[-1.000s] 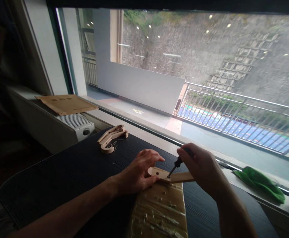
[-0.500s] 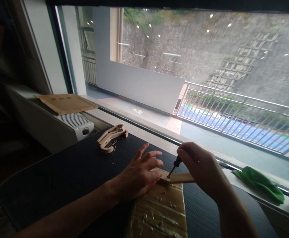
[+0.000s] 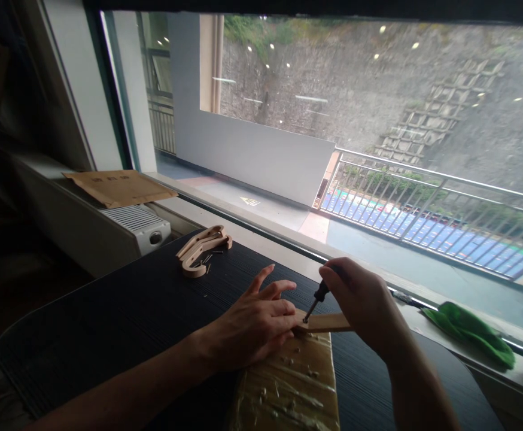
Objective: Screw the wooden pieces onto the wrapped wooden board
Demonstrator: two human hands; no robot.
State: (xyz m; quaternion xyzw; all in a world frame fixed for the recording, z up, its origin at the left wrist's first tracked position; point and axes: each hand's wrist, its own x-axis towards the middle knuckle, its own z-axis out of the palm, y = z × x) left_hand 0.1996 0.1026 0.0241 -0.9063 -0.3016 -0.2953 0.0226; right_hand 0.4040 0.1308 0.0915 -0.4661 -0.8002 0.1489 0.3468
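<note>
My right hand (image 3: 360, 299) is closed around the dark handle of a screwdriver (image 3: 321, 293). Its shaft slants down to a screw (image 3: 305, 321) in a pale wooden piece (image 3: 328, 323). That piece lies across the far end of a tape-wrapped block (image 3: 297, 383). My left hand (image 3: 259, 320) grips and steadies the wood's left end between thumb and fingers, covering that end, while its other fingers are raised and spread. Farther back on the dark table (image 3: 122, 323) are several curved wooden pieces (image 3: 201, 248) with loose screws (image 3: 206, 260) beside them.
A brown paper envelope (image 3: 120, 187) rests on a white radiator (image 3: 138, 221) at the left. On the windowsill to the right lies a green cloth (image 3: 470, 335). The window runs along the table's far side, with a railing (image 3: 423, 209) outside.
My left hand has shifted slightly right along the wood, its fingers closer to the screw. My right hand has turned a little on the screwdriver, whose tip stays at the screw.
</note>
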